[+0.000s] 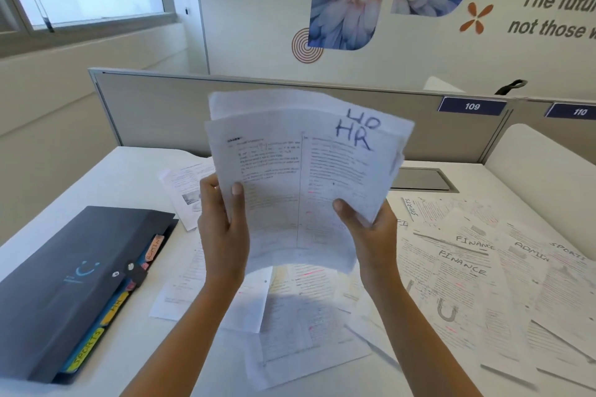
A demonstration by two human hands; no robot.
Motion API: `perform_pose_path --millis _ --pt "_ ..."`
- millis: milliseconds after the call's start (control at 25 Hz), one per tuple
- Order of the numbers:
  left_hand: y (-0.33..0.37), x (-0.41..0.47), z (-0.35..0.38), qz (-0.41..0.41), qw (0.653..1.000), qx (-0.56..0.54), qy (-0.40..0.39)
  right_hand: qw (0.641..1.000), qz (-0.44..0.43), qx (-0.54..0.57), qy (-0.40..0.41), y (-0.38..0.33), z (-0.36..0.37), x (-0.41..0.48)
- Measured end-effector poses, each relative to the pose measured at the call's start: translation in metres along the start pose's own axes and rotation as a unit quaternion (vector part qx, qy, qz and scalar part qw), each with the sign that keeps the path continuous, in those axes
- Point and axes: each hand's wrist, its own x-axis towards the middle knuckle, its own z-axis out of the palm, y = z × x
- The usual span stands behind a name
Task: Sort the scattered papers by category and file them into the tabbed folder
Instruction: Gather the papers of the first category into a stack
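I hold a small stack of printed sheets [300,171] upright above the desk; the front sheet is marked "HR" in blue pen. My left hand [222,219] grips the stack's lower left edge, thumb on the front. My right hand [367,226] grips its lower right edge. A dark tabbed folder [71,277] lies closed on the desk at the left, with coloured tabs reading ADMIN, HR and SPORTS along its right side. Scattered papers [467,267] labelled FINANCE, ADMIN and SPORTS cover the desk at the right.
More loose sheets [290,316] lie under my arms, and one [187,190] lies behind my left hand. A grey partition [161,106] with number plates 109 and 110 closes the desk's far edge. A cable hatch [422,180] sits at the back right.
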Motion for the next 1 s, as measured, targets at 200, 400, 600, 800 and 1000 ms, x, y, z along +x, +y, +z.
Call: perform_pose_path --millis 200,400,600,800,1000 --pt "-0.014 -0.029 -0.005 -0.062 0.997 -0.038 -0.014 0.995 0.079 -0.041 -0.052 0.036 -0.012 -0.024" --pt "-0.021 -0.038 -0.007 -0.097 0.995 -0.016 -0.019 0.993 0.095 -0.059 -0.047 0.040 -0.008 -0.031" --pt "-0.033 -0.048 -0.014 -0.113 0.993 -0.005 -0.028 0.991 0.079 -0.107 -0.005 0.050 -0.012 -0.048" --pt "-0.042 -0.063 -0.017 -0.142 0.989 0.000 -0.034 0.991 0.084 -0.106 -0.004 0.056 -0.016 -0.052" --pt "-0.057 -0.079 -0.021 -0.185 0.981 0.037 -0.040 0.977 0.099 -0.183 -0.054 0.076 -0.023 -0.063"
